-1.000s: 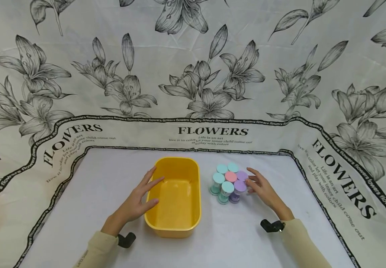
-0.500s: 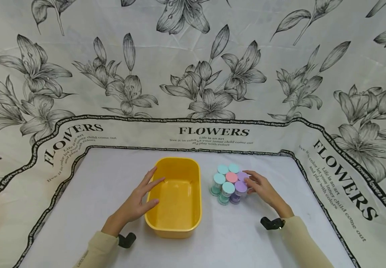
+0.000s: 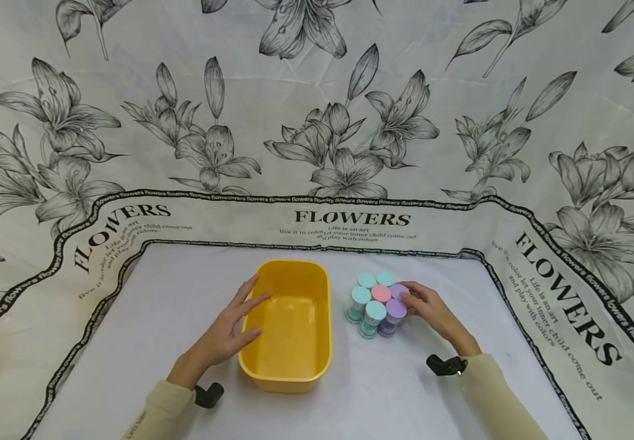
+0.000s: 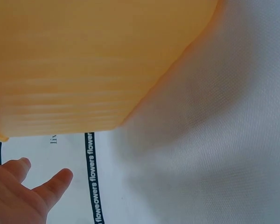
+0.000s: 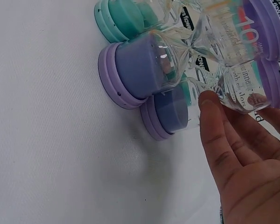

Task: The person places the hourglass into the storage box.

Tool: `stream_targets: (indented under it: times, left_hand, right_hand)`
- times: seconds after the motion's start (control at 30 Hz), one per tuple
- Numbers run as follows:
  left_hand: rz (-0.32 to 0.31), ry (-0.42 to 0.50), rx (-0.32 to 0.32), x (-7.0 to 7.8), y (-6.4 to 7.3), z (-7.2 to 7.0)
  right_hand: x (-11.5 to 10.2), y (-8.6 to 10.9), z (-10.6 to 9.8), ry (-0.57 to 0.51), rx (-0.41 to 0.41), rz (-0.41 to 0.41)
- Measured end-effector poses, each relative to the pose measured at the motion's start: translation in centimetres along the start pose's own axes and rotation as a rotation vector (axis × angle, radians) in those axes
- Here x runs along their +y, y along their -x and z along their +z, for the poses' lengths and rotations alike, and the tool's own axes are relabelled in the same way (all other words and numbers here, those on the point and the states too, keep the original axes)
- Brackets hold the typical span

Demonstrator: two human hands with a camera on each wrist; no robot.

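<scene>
A yellow plastic basin (image 3: 286, 333) stands on the table with nothing in it. My left hand (image 3: 223, 330) lies along its left rim, fingers spread and fairly straight; the left wrist view shows two of its fingertips (image 4: 56, 186) below the basin's wall. To the right is a tight cluster of upright sand timers with teal, pink and purple caps. My right hand (image 3: 429, 310) pinches the rear purple sand timer (image 3: 399, 289) from its right side. In the right wrist view, fingers lie on both sides of its clear glass, near the purple cap (image 5: 275, 86). A second purple sand timer (image 3: 396, 308) stands in front.
Several teal sand timers (image 3: 375, 313) and a pink-capped one (image 3: 380, 293) stand against the purple ones. White cloth (image 3: 372, 391) covers the table. Behind it hangs a flower-printed sheet (image 3: 344, 146) with a black lettered border.
My right hand has moved slightly left and its fingers have come together on the rear purple sand timer. The left hand and the basin stay put.
</scene>
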State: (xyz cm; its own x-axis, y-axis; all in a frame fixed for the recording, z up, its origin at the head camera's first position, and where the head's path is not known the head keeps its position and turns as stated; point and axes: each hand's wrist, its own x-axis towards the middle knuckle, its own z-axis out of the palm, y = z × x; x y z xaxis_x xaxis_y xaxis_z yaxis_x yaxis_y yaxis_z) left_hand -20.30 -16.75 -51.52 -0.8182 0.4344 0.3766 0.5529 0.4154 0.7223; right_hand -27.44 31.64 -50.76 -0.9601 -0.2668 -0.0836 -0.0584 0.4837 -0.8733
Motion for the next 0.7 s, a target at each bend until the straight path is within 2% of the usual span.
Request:
stream_targets:
  times: [0.37, 0.7]
  left_hand:
    - [-0.026, -0.016, 0.009, 0.33, -0.01, -0.14]
    - [-0.029, -0.021, 0.004, 0.38, 0.05, -0.1]
  right_hand:
    - [0.05, 0.08, -0.16, -0.022, -0.034, -0.045]
    - [0.08, -0.05, -0.52, -0.034, -0.06, -0.034]
